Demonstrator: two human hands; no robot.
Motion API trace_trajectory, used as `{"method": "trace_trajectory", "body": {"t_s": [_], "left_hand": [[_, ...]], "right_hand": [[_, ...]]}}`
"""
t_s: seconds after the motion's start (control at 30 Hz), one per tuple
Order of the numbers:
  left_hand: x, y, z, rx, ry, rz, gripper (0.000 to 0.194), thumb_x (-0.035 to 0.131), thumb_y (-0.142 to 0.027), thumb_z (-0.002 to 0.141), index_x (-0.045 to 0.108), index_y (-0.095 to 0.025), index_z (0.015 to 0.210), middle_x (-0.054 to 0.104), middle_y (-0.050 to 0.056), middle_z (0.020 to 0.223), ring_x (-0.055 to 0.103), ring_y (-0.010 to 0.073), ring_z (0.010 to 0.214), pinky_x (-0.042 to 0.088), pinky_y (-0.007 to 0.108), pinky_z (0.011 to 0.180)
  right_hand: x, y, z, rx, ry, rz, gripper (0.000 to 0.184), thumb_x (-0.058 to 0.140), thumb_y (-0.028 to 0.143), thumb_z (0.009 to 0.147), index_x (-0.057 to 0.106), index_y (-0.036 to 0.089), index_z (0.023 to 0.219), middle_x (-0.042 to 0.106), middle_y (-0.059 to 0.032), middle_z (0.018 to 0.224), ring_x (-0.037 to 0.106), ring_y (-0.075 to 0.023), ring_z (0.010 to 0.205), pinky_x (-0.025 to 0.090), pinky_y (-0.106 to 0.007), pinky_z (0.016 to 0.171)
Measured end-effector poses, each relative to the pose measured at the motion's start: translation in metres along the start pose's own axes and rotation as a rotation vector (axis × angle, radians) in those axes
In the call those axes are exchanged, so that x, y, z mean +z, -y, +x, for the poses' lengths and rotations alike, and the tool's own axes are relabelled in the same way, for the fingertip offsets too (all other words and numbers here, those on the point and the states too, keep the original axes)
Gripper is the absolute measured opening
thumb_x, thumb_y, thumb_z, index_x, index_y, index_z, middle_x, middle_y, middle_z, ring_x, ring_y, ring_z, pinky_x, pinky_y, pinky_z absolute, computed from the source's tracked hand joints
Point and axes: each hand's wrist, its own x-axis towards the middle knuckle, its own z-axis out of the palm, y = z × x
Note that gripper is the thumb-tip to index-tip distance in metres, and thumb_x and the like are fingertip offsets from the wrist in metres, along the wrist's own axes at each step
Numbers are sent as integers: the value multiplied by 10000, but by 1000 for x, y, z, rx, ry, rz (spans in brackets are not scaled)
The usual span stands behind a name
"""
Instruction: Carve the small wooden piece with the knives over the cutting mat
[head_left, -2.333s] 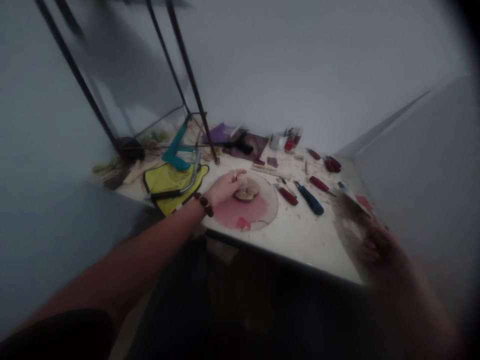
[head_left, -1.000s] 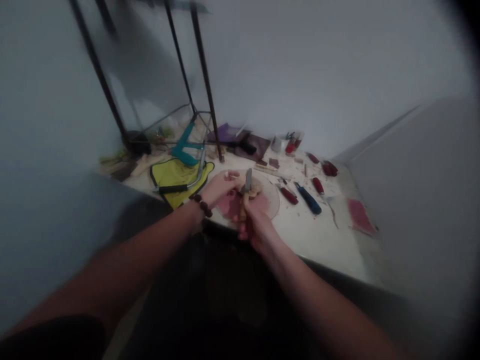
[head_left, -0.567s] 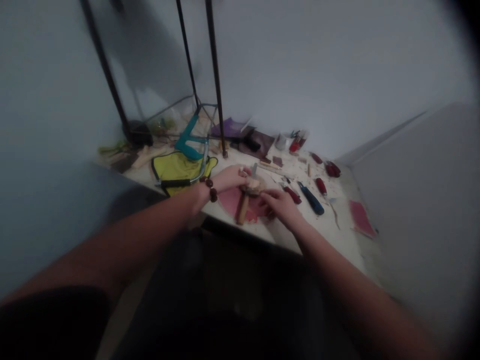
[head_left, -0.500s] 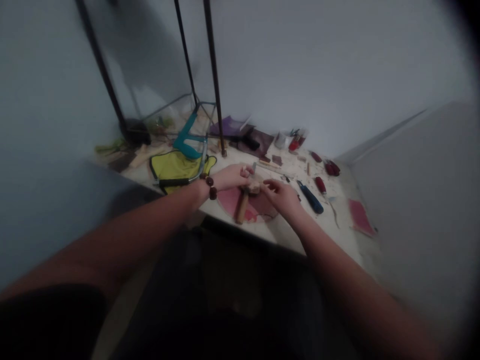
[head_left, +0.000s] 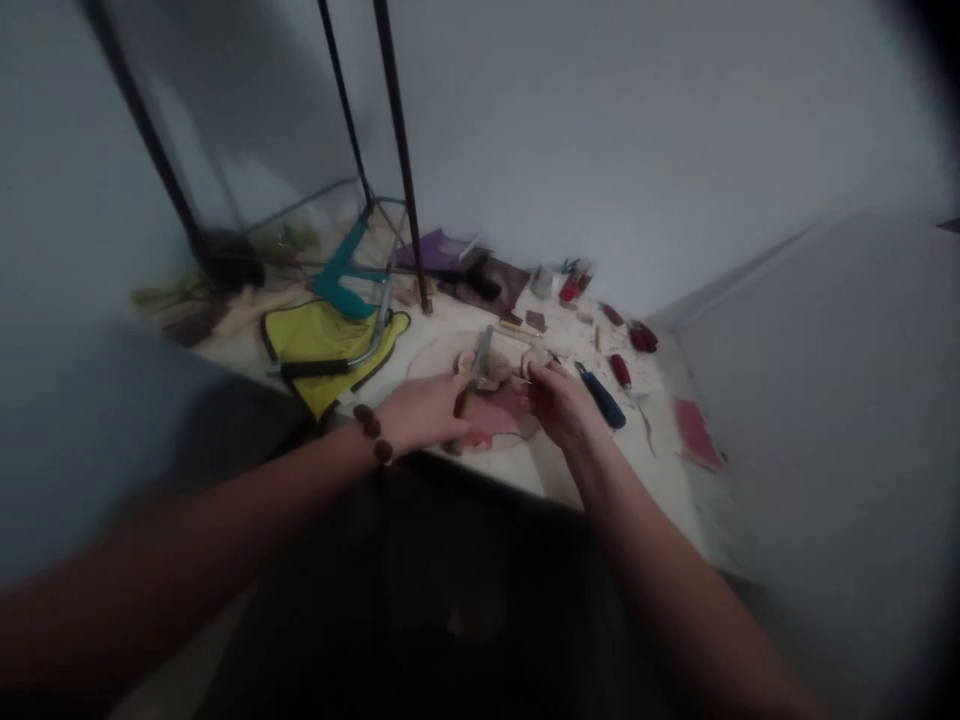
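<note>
My left hand (head_left: 429, 412) is closed around the handle of a flat-bladed tool; its grey metal blade (head_left: 484, 355) points up and away from me. Whether it is a file or a chisel I cannot tell. Between the fingertips of my right hand (head_left: 562, 398) is a small pale wooden piece (head_left: 535, 358), partly covered by the fingers. Beyond the blade, more light-coloured wooden pieces (head_left: 496, 370) lie in the middle. Under both hands is a round pinkish mat (head_left: 499, 412) at the front edge of the table.
A teal-handled saw (head_left: 349, 290) rests at the left on a yellow-green cloth (head_left: 319, 340). Dark metal posts (head_left: 405, 150) rise behind. To the right lie a blue-handled tool (head_left: 600, 395), red-handled tools (head_left: 620, 371) and a red sheet (head_left: 697, 432). A cup (head_left: 543, 280) stands near the wall.
My left hand has come down and closed on the tool's handle, lifting its blade. My right hand now pinches the wooden piece, slightly apart from the blade. The whole view has shifted a little.
</note>
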Motion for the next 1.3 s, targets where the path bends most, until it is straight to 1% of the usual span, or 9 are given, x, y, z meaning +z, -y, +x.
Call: {"method": "trace_trajectory", "body": {"t_s": [0.1, 0.23, 0.43, 0.53, 0.6, 0.83, 1.0, 1.1, 1.3], "left_hand": [[5, -6, -8, 0, -2, 61, 798, 943, -530, 787, 719, -359, 1533, 802, 155, 1333, 768, 422, 1035, 522, 410, 824], [-8, 0, -1, -53, -8, 168, 716, 779, -367, 905, 676, -329, 1612, 836, 153, 1206, 770, 390, 942, 521, 409, 831], [-20, 29, 6, -108, -5, 226, 521, 716, -385, 950, 809, -252, 1446, 838, 178, 1144, 771, 384, 1000, 521, 401, 898], [-12, 36, 2, -66, -59, 207, 564, 649, -442, 1032, 741, -305, 1572, 838, 154, 1284, 774, 377, 1119, 527, 390, 939], [-8, 39, -2, -38, -95, 168, 521, 640, -474, 1056, 774, -323, 1537, 839, 134, 1329, 777, 374, 1146, 529, 385, 933], [-6, 40, -15, -64, -115, 34, 453, 680, -439, 1033, 833, -310, 1439, 865, 95, 1255, 793, 335, 1066, 520, 367, 868], [-4, 34, -18, -44, -111, 186, 476, 634, -431, 1065, 796, -330, 1501, 868, 61, 1244, 795, 314, 1072, 523, 385, 851], [-2, 33, -17, -31, -110, 249, 469, 574, -467, 1124, 773, -337, 1528, 865, 60, 1270, 801, 311, 1099, 538, 403, 873], [1, 34, -18, -20, -113, 303, 463, 567, -445, 1153, 742, -325, 1564, 859, 70, 1311, 802, 314, 1146, 553, 411, 905]], "right_hand": [[-5, 3, -5, -1, -8, 55, 468, 1010, 510, 787, 690, 273, 1031, 850, -47, 1080, 787, -210, 801, 608, -284, 557], [-11, 5, -11, -20, -5, 75, 452, 999, 531, 814, 706, 282, 1052, 834, -24, 1063, 775, -195, 812, 642, -286, 606], [-15, -1, -13, -41, -27, -56, 516, 930, 666, 822, 655, 277, 1020, 814, -29, 973, 721, -173, 691, 611, -280, 563], [-10, -5, -6, -58, -52, -222, 513, 866, 708, 866, 613, 272, 963, 816, -42, 955, 714, -177, 676, 598, -298, 586], [-5, -7, 4, -80, -63, -378, 450, 839, 659, 907, 623, 265, 924, 804, -41, 909, 696, -184, 673, 576, -312, 609], [15, 2, 60, -177, -38, -1026, 273, 778, 408, 992, 746, 211, 807, 753, -37, 801, 611, -197, 750, 409, -327, 700], [23, 9, 78, -146, 26, -1325, 266, 713, 383, 1035, 776, 206, 845, 774, -37, 808, 620, -191, 713, 362, -325, 661], [27, 11, 77, -149, 53, -1462, 269, 678, 392, 1072, 789, 211, 906, 817, -62, 891, 666, -209, 760, 385, -318, 673], [42, 4, 64, -220, 3, -1712, 371, 535, 492, 1185, 765, 204, 1226, 836, -180, 1157, 753, -325, 1025, 480, -369, 857]]}}
